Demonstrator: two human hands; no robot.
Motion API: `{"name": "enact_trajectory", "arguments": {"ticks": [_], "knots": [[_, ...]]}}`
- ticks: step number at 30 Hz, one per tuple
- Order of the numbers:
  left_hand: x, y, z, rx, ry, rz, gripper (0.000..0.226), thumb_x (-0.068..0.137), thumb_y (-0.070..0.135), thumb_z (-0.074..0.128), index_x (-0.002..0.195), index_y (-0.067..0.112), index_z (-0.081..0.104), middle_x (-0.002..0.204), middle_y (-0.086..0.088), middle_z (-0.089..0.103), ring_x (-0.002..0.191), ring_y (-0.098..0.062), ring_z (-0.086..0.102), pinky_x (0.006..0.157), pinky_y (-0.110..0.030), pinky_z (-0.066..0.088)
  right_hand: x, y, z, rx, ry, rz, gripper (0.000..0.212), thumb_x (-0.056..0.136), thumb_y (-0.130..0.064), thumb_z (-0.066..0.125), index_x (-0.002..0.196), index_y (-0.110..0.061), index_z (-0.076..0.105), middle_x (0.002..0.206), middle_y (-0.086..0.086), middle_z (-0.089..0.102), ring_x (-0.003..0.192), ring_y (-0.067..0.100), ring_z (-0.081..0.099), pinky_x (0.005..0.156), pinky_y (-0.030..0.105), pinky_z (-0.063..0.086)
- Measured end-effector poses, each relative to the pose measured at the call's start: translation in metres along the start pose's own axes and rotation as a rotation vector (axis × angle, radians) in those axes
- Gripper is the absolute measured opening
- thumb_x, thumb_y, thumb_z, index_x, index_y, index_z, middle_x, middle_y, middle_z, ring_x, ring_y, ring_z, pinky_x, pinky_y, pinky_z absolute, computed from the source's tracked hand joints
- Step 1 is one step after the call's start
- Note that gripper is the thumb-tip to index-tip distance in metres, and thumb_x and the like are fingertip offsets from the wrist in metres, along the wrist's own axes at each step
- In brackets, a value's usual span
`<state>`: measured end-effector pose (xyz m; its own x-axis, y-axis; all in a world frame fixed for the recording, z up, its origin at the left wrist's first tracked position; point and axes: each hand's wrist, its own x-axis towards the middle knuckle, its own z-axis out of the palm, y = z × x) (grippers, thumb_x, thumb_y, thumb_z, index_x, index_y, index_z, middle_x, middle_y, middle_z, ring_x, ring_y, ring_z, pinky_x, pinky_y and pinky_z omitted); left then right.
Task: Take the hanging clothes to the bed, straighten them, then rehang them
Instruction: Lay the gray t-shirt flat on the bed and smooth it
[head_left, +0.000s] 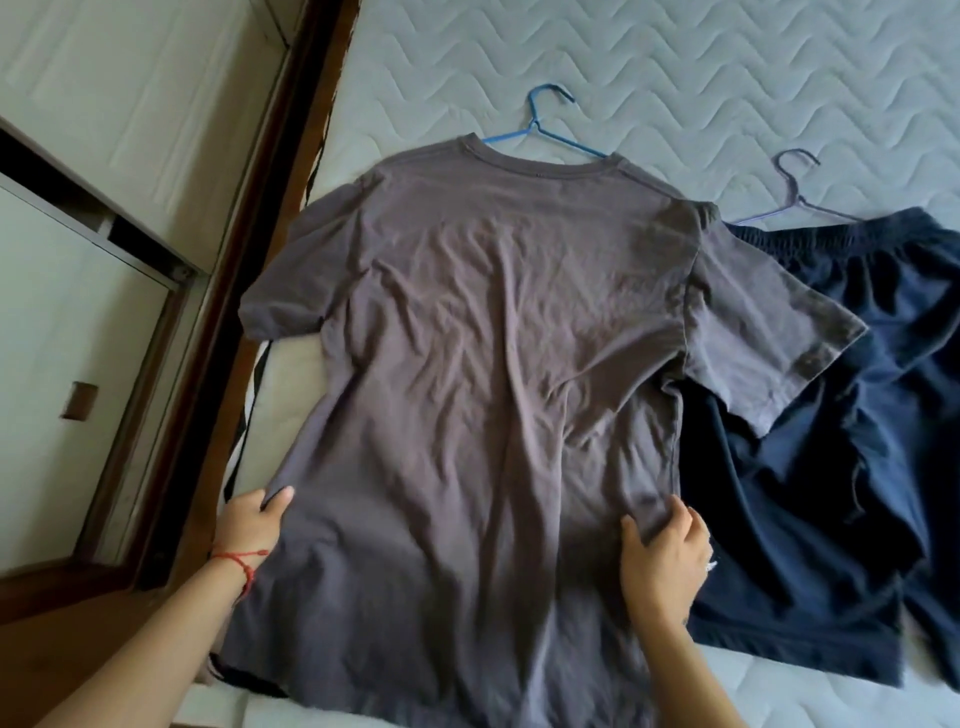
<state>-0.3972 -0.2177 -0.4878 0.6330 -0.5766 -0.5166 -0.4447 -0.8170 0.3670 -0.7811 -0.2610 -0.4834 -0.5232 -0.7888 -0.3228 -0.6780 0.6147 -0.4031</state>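
1. Where the left edge of the frame begins, pale wardrobe panels (104, 312) with a small brown recessed handle (79, 400) stand beside a dark wooden bed frame (249, 249); no writing or label can be read anywhere.
2. The left hand (253, 522), with a red thread bracelet (241, 564) at the wrist, pinches the left side seam of the T-shirt, thumb on top of the cloth.
3. The grey-brown T-shirt (493, 364) lies spread flat on the bed, collar away from the person, hem nearest. It is soft knit fabric, creased in shallow folds across the middle, with a ribbed round collar and short sleeves spread to both sides.
4. A blue wire hanger (543, 124) lies at the collar, hook pointing away, its shoulders partly under the shirt.
5. The right hand (662, 551) grips a bunched fold of the shirt's right side seam, fingers curled round it.
6. The bed (727, 67) carries a white quilted mattress with a wavy stitched pattern.
7. Dark navy shorts (810, 467) with a gathered elastic waistband lie rumpled to the right, the shirt's right sleeve overlapping them.
8. A pale purple wire hanger (797, 192) lies at the waistband.
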Motion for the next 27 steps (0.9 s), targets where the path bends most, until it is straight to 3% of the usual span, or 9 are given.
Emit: {"name": "enact_trajectory", "arguments": {"ticks": [3, 7, 10, 13, 15, 19, 23, 27], "knots": [[-0.010, -0.024, -0.009, 0.025, 0.026, -0.124, 0.045, 0.090, 0.024, 0.054, 0.062, -0.012, 0.050, 0.087, -0.037, 0.061, 0.087, -0.049, 0.056, 0.070, -0.040, 0.038, 0.007, 0.003, -0.008, 0.012, -0.006, 0.015, 0.059, 0.082, -0.017, 0.066, 0.134, -0.003, 0.041, 0.130, 0.024, 0.045, 0.119, 0.042, 0.043, 0.098, 0.051, 0.035], [-0.023, -0.035, -0.011, -0.081, -0.050, -0.199, 0.046, 0.089, 0.026, 0.056, 0.076, -0.017, 0.059, 0.082, -0.031, 0.061, 0.079, -0.038, 0.056, 0.070, -0.035, 0.035, 0.008, 0.018, -0.023, 0.172, -0.117, 0.211, 0.044, 0.088, -0.024, 0.059, 0.127, -0.008, 0.046, 0.124, 0.015, 0.057, 0.116, 0.035, 0.051, 0.092, 0.042, 0.039], [-0.034, -0.035, -0.016, -0.173, -0.113, -0.229, 0.035, 0.084, 0.030, 0.063, 0.078, -0.004, 0.063, 0.081, -0.019, 0.059, 0.076, -0.029, 0.053, 0.076, -0.031, 0.037, -0.001, 0.032, -0.032, 0.177, -0.223, 0.237, 0.029, 0.087, -0.031, 0.061, 0.098, -0.004, 0.061, 0.098, 0.015, 0.065, 0.102, 0.036, 0.057, 0.080, 0.037, 0.041], [-0.044, -0.036, -0.023, -0.185, -0.228, -0.229, 0.025, 0.080, 0.023, 0.069, 0.086, -0.001, 0.066, 0.084, -0.015, 0.065, 0.078, -0.028, 0.059, 0.077, -0.033, 0.043, -0.011, 0.045, -0.037, 0.189, -0.359, 0.222, 0.028, 0.082, -0.031, 0.067, 0.068, -0.008, 0.060, 0.070, 0.006, 0.064, 0.077, 0.028, 0.060, 0.066, 0.035, 0.044], [-0.046, -0.038, -0.025, -0.161, -0.262, -0.241, 0.025, 0.078, 0.019, 0.071, 0.090, -0.002, 0.067, 0.087, -0.017, 0.066, 0.079, -0.028, 0.060, 0.078, -0.034, 0.046, -0.018, 0.053, -0.040, 0.227, -0.459, 0.247, 0.018, 0.079, -0.026, 0.072, 0.072, -0.010, 0.065, 0.070, 0.004, 0.068, 0.070, 0.021, 0.062, 0.065, 0.033, 0.049], [-0.053, -0.044, -0.027, -0.106, -0.248, -0.216, 0.032, 0.079, 0.016, 0.070, 0.100, -0.008, 0.065, 0.098, -0.023, 0.067, 0.085, -0.032, 0.060, 0.078, -0.035, 0.043, -0.028, 0.068, -0.052, 0.154, -0.519, 0.164, 0.012, 0.081, -0.015, 0.069, 0.073, -0.008, 0.064, 0.063, -0.003, 0.062, 0.061, 0.009, 0.056, 0.050, 0.020, 0.043], [-0.060, -0.051, -0.029, -0.061, -0.230, -0.191, 0.032, 0.081, 0.018, 0.068, 0.101, -0.007, 0.065, 0.099, -0.022, 0.067, 0.086, -0.032, 0.057, 0.078, -0.037, 0.042, -0.029, 0.087, -0.070, 0.075, -0.414, 0.153, 0.028, 0.085, -0.015, 0.065, 0.061, -0.003, 0.057, 0.055, 0.004, 0.058, 0.056, 0.017, 0.052, 0.050, 0.031, 0.036], [-0.071, -0.052, -0.022, -0.066, -0.299, -0.222, 0.032, 0.078, 0.024, 0.071, 0.096, -0.002, 0.066, 0.093, -0.014, 0.065, 0.084, -0.030, 0.056, 0.077, -0.036, 0.041, -0.032, 0.106, -0.075, 0.043, -0.471, 0.254, 0.036, 0.080, -0.027, 0.070, 0.067, 0.006, 0.064, 0.064, 0.022, 0.066, 0.065, 0.028, 0.060, 0.064, 0.043, 0.047]]}}
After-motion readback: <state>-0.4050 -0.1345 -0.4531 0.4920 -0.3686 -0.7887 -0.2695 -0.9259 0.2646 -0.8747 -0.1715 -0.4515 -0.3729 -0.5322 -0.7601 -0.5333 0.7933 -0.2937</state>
